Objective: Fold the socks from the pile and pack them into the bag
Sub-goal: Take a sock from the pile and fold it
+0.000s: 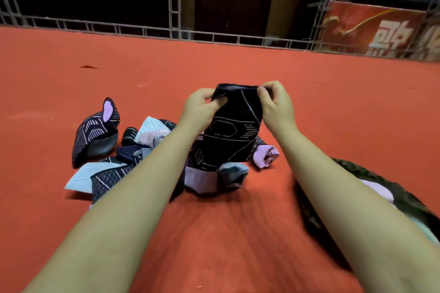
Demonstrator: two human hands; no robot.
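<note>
A black sock with pale line patterns (234, 126) hangs above the pile, held up by its cuff. My left hand (201, 108) pinches the cuff's left corner and my right hand (277, 104) pinches its right corner. Below it lies the sock pile (133, 162), a jumble of dark patterned, lilac and pale blue socks on the orange floor. One dark sock with a lilac toe (97, 131) stands apart at the pile's left. A dark patterned bag (390, 195) lies at the right, partly hidden behind my right forearm, with something lilac showing inside.
Orange carpet (238, 66) stretches around the pile. A metal truss rail (214, 35) runs along the far edge, with dark shelving and a door behind. A red banner (371, 26) stands at the back right.
</note>
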